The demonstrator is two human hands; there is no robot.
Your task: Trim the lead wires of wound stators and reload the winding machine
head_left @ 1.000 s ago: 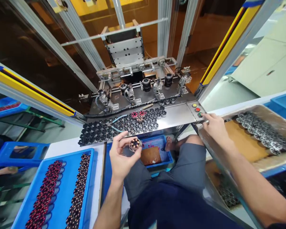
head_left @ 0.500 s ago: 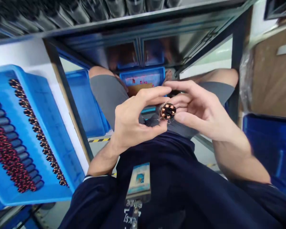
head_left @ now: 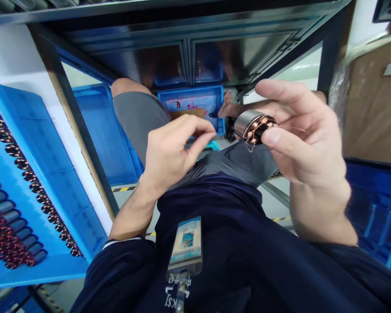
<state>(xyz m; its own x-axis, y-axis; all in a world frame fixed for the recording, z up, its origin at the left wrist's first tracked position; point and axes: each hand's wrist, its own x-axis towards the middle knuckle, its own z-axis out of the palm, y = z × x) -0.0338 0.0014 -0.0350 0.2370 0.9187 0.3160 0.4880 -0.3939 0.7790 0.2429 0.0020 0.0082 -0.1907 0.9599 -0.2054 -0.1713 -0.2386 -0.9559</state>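
In my right hand (head_left: 308,148) is a motor stator (head_left: 256,125), a silver metal cylinder with copper windings at one end. The thumb presses on its wound end, and loose thin copper wires stick out of it. The stator is tilted, with its windings toward the lower right. My left hand (head_left: 179,154) is apart from it, to the left, with thumb and index finger pinched together. Whatever may be between those fingertips is too small to make out.
On the left, a blue tray (head_left: 48,139) holds rows of copper-wound stators and dark cylinders with red parts. A blue bin (head_left: 190,92) with small red pieces sits on the floor between the legs. A cardboard box (head_left: 374,108) and a dark blue crate (head_left: 374,204) stand at right.
The hands have moved apart. My right hand has carried the stator to the right and tilted it, showing its metal side. My left hand has let go of it and closed into a pinch.
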